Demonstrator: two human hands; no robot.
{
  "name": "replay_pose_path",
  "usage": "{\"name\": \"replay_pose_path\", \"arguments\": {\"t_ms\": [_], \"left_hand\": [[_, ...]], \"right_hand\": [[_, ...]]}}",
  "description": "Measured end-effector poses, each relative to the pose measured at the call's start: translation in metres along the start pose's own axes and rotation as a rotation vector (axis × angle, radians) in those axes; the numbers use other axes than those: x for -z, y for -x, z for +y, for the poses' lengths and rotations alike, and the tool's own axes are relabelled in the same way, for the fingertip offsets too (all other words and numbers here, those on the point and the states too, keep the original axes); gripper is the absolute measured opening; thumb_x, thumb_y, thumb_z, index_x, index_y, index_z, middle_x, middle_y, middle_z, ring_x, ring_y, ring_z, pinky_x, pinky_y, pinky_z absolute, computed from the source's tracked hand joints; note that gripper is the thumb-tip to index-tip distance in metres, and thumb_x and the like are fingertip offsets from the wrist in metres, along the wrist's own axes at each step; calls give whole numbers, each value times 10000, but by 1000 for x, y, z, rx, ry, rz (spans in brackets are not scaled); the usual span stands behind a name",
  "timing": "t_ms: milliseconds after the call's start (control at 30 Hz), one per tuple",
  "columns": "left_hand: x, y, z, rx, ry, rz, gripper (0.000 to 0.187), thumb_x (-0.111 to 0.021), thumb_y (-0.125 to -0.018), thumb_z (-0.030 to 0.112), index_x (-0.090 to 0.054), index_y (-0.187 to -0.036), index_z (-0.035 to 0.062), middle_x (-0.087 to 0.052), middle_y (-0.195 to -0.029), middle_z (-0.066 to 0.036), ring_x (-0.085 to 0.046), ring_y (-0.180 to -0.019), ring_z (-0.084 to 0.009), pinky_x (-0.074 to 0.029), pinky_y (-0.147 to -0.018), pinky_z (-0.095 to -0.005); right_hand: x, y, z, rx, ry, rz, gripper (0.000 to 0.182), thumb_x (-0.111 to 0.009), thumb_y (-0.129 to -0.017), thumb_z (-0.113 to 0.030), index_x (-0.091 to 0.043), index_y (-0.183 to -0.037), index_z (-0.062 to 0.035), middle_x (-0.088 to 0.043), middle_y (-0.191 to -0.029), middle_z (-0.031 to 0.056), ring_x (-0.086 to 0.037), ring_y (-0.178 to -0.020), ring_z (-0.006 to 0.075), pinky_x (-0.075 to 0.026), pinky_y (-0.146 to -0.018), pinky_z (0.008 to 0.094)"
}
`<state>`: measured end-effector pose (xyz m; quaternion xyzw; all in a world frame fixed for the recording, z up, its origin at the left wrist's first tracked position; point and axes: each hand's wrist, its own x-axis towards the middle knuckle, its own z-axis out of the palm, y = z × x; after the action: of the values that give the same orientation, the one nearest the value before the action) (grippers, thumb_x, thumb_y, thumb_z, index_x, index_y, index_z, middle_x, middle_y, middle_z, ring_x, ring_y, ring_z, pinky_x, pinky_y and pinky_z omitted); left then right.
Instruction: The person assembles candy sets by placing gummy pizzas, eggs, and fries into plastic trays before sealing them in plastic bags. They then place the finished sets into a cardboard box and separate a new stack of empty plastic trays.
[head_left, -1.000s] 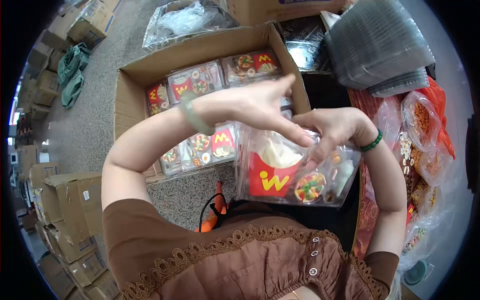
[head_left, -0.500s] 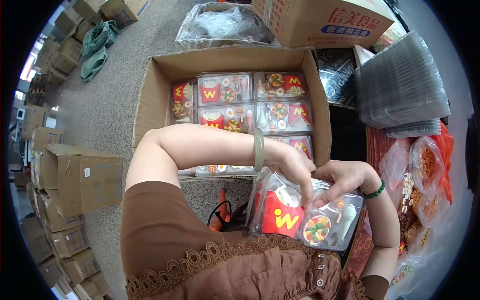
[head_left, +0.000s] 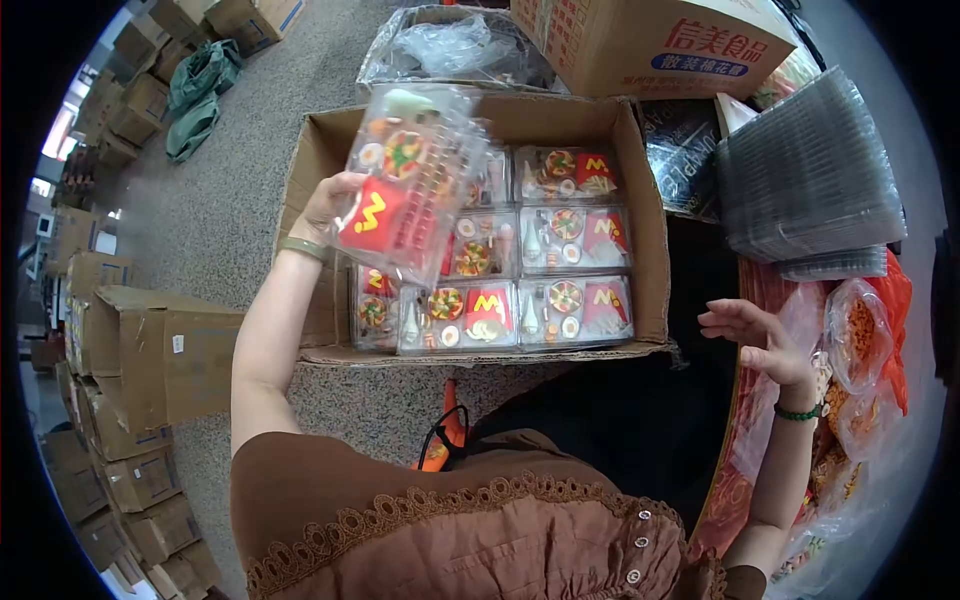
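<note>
My left hand point(head_left: 325, 210) grips a stack of clear plastic packs point(head_left: 400, 180), tilted on edge above the left side of an open cardboard box point(head_left: 655, 215). Through the plastic show a red fries pouch with a yellow mark, a small pizza and an egg, apparently toy food. Slight motion blur covers the stack. Similar packs point(head_left: 575, 240) lie in rows inside the box, and the held stack hides some at the upper left. To the right of the box, my right hand point(head_left: 755, 340) hovers with fingers apart, holding nothing.
Tall nested clear plastic trays point(head_left: 810, 170) stand at the right. Beside them lie bags of small loose pieces point(head_left: 855, 335) on a red surface. A printed carton point(head_left: 660, 50) and a plastic-lined box point(head_left: 455, 50) sit behind. More cartons point(head_left: 185, 350) line the left.
The packs have moved from in front of my body, where both hands touched them, to above the box's left side in my left hand. My right hand has let go and moved right.
</note>
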<state>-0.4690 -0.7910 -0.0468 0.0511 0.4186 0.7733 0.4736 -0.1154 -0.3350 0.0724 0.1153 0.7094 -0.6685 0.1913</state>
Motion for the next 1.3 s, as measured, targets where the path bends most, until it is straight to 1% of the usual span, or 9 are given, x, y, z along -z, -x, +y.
{"name": "replay_pose_path", "arguments": {"t_ms": [233,600,733,800,867,900,967,1133,1300], "left_hand": [[99,9,1,-157,-37,541,477,-670,-756,168,-540,-1165,-40,-661,-1056,-154,-676,-899,-251,-555,-847,-387],[181,-47,-37,166,-341,698,432,-711,-737,189,-593,-1100,-13,-693,-967,-124,-680,-818,-234,-554,-757,-376],[203,-62,-51,29,-359,756,429,-686,-774,183,-577,-1137,-19,-694,-977,-135,-684,-814,-248,-557,-732,-380],[196,-65,-56,-191,-1166,1112,571,-654,-776,100,-470,-1302,-20,-597,-1192,-217,-608,-1037,-334,-473,-924,-415],[156,-55,-66,-597,-1832,1111,611,-595,-814,82,-392,-1388,30,-452,-1358,-240,-475,-1221,-384,-402,-1010,-455],[135,-49,-66,-488,-2215,1050,571,-566,-858,139,-392,-1397,68,-370,-1428,-220,-359,-1310,-400,-345,-1045,-517],[135,-50,-80,-485,-2229,772,549,-528,-906,258,-382,-1411,100,-333,-1459,-196,-293,-1345,-405,-314,-1050,-564],[151,-55,-103,-76,-2057,881,749,-440,-933,483,-97,-1524,176,-27,-1584,-135,-129,-1418,-426,-185,-1096,-620],[169,-62,-102,-39,-1997,875,748,-429,-928,507,-111,-1523,184,4,-1587,-121,-87,-1431,-408,-148,-1103,-625]], "right_hand": [[-4,0,19,-29,-22,-9,929,-793,-698,-468,-397,-1357,54,-545,-1264,205,-530,-1191,286,-387,-1043,402],[-16,9,31,-30,-85,45,899,-782,-717,-450,-399,-1355,54,-540,-1274,204,-526,-1196,293,-379,-1050,408],[-20,21,33,-29,-86,65,885,-786,-718,-437,-405,-1351,51,-539,-1275,206,-535,-1183,296,-383,-1048,412],[-19,27,35,-11,-114,96,886,-792,-712,-436,-411,-1349,47,-539,-1275,209,-540,-1176,292,-394,-1040,409],[-18,31,40,-18,-119,102,881,-793,-714,-433,-413,-1348,46,-540,-1276,207,-543,-1173,289,-399,-1035,406],[-18,33,41,-25,-116,109,876,-793,-717,-430,-415,-1348,45,-541,-1277,204,-546,-1170,285,-404,-1031,402],[-20,34,42,-22,-111,98,862,-790,-725,-417,-414,-1348,45,-542,-1278,200,-548,-1169,281,-405,-1030,399],[-28,48,46,15,-106,102,817,-778,-754,-382,-415,-1349,44,-544,-1281,187,-551,-1167,270,-406,-1028,391],[-31,71,67,60,-146,145,782,-774,-762,-365,-435,-1338,40,-555,-1266,181,-554,-1160,267,-409,-1024,385]]}}
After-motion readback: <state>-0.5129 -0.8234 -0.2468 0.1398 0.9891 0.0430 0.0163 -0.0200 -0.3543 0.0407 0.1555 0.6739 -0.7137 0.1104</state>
